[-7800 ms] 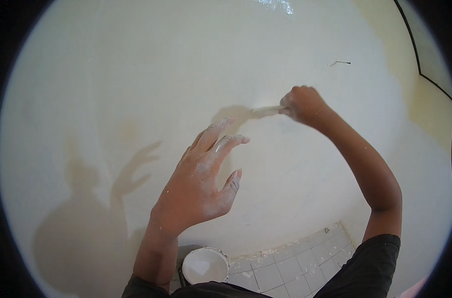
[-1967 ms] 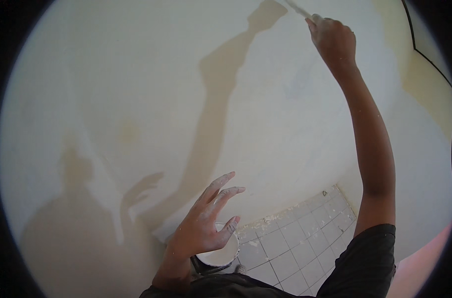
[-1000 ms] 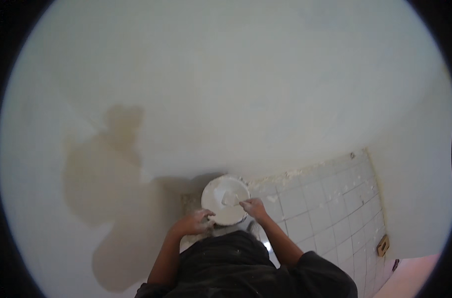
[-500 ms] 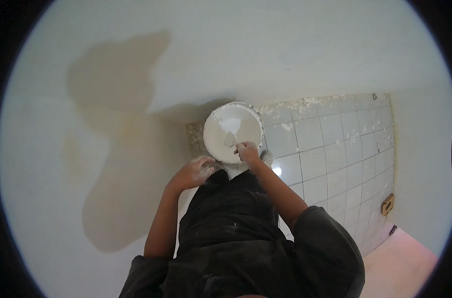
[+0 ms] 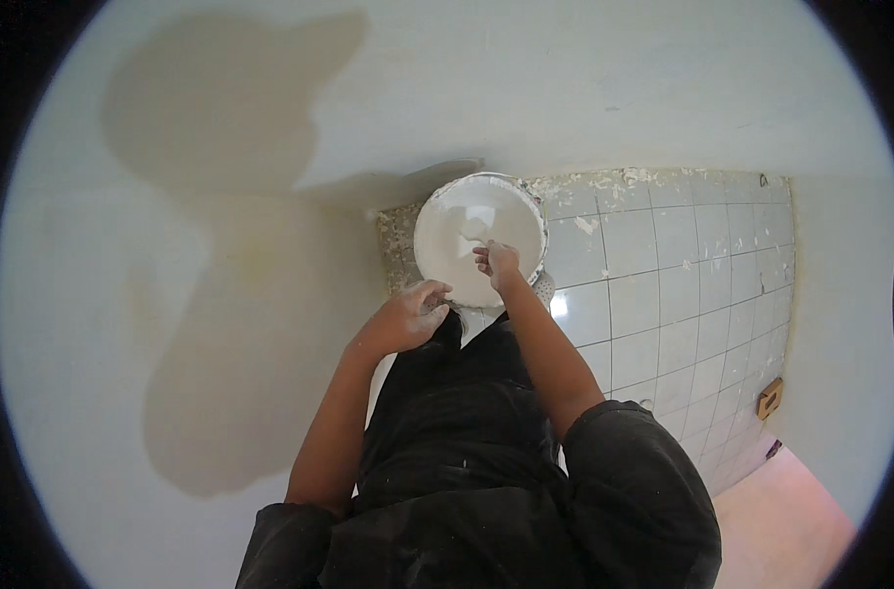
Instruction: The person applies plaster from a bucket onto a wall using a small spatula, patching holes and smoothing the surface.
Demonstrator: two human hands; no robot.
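Note:
A round white bucket [image 5: 430, 257] stands on the floor between my feet and the wall, its rim crusted with dried white material. White paste [image 5: 464, 275] covers its inside. Over the bucket, my right hand [image 5: 499, 261] grips a small putty knife [image 5: 473, 231]; the blade looks whitish and its handle is mostly hidden by my fingers. My left hand [image 5: 408, 317], dusted with white, hovers by the near left rim. Its fingers are bent loosely apart and hold nothing.
Pale floor tiles [image 5: 633, 285] spread to the right, with white flakes along the wall [image 5: 584, 108]. A speckled shoe [image 5: 544, 288] shows beside the bucket. Farther right, a small brown piece with a hole [image 5: 770, 399] lies against the side wall. My shadow falls on the left.
In the picture, the bucket and floor have shifted slightly up and right. My right hand has moved up with the putty knife over the bucket. The left hand has risen closer to the rim.

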